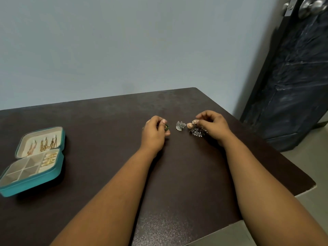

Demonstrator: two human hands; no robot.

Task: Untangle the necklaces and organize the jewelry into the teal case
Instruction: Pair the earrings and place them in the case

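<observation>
At frame centre, left hand (154, 133) pinches a green earring (166, 127); right hand (212, 125) pinches a gold jhumka earring (191, 124); open teal case (53, 172) lower left.

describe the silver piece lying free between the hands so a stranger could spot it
On the dark brown table, look between the left hand and right hand. The fan-shaped silver filigree ornament lies there untouched; its neighbours are the green piece and the rose-gold bell earring, both pinched.

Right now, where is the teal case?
In the head view, the teal case lies open at the table's left edge, far left of both hands.
</observation>
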